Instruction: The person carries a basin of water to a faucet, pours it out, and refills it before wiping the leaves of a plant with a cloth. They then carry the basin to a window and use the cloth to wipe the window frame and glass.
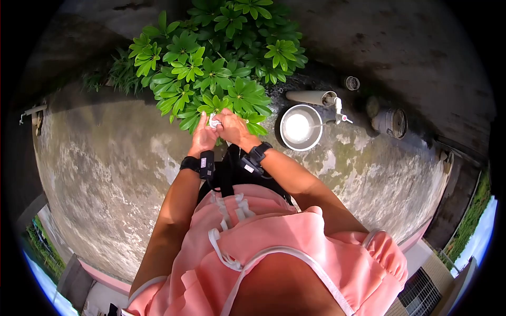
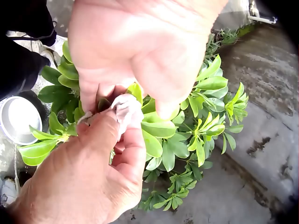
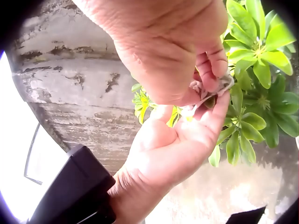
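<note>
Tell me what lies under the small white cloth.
Under the small white cloth a glossy green leaf pokes out; the right hand and left hand cover the rest.

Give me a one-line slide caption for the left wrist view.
Both hands pinch a small white cloth around a leaf of the green plant.

Dense plant foliage ahead; bare concrete ground alongside, bowl rightward.
</note>
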Tool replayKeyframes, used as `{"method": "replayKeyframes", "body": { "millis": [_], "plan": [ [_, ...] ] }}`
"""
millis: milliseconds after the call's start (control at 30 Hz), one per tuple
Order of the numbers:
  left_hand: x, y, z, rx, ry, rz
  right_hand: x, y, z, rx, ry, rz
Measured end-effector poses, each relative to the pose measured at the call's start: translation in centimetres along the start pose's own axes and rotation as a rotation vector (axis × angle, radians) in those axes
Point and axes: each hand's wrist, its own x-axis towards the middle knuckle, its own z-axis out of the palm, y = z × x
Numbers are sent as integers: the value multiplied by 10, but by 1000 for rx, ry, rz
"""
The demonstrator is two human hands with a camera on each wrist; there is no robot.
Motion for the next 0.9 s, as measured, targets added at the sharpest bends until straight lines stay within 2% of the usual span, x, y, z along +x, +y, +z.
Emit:
{"method": "replayKeyframes", "body": {
  "millis": [33,67,167,200,300,400,467,500,533,567,633,667,700,733,800,900],
  "plan": [
    [-7,3,11,5,10,5,0,-2,-3,27,19,12],
    [-11,3,23,-32,103,17,3,-1,-2,74,100,21],
    [-2,1,11,3,147,9,19,-2,1,54,221,8],
    [-1,1,11,16,116,27,23,1,5,6,209,5],
    [1,3,11,64,172,68,30,1,15,-113,99,-23],
    [5,2,11,-3,117,83,19,-10,15,-65,34,-30],
    [3,4,7,-54,132,46,16,2,23,14,135,-257],
    [-6,6,22,-60,111,44,17,5,26,57,182,-372],
    [-17,9,40,-68,90,42,20,2,27,-125,314,-480],
    [-23,12,49,-75,70,40,22,0,29,-93,322,-434],
    [-5,6,21,-103,-13,46,23,1,36,-32,337,-337],
    [12,-2,-2,-100,-39,60,29,19,49,-58,212,-306],
    [19,-4,-14,-97,-66,72,25,16,41,-54,206,-257],
    [3,1,20,-139,28,64,19,8,26,-50,201,-208],
    [8,-3,14,-119,43,69,16,13,10,-105,172,-142],
    [9,-7,4,-92,126,85,12,24,-10,-204,240,-105]
  ]
}}
